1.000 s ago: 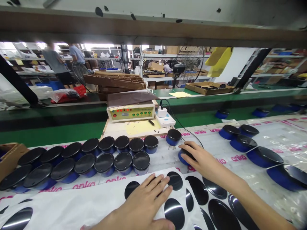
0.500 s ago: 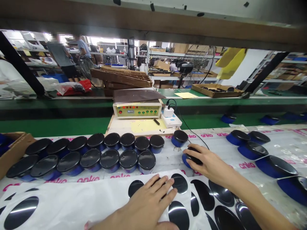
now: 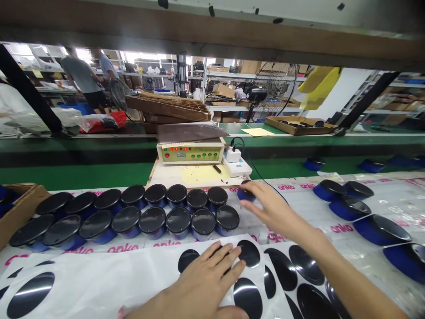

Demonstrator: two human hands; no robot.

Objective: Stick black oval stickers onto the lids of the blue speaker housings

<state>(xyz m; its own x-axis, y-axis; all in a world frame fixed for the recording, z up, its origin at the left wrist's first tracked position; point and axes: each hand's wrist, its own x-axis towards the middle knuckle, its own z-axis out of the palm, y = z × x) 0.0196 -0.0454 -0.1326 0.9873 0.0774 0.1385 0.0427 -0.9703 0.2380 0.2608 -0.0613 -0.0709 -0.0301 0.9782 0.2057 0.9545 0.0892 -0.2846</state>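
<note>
My left hand (image 3: 209,279) lies flat, fingers spread, on a white sheet (image 3: 109,283) carrying glossy black round stickers (image 3: 249,253). Beyond it, my right hand (image 3: 270,206) has thumb and fingers around a blue round case with a black top (image 3: 245,195), which stands on the bench and is partly hidden by the fingers. Left of that case, two rows of similar blue cases (image 3: 178,220) stand with their black tops up. The nearest of them, a black-topped case (image 3: 227,219), ends the front row.
More blue cases (image 3: 381,231) stand at the right on the plastic-covered bench (image 3: 299,199). Behind are a control box (image 3: 191,153) with lit buttons, a white plug adapter (image 3: 237,166) and its cable. A cardboard box (image 3: 29,199) sits at left. Two people stand in the background.
The case that was under my right hand now stands at the right end of the front row. My right hand has moved up and left to another case. My left hand stays put.
</note>
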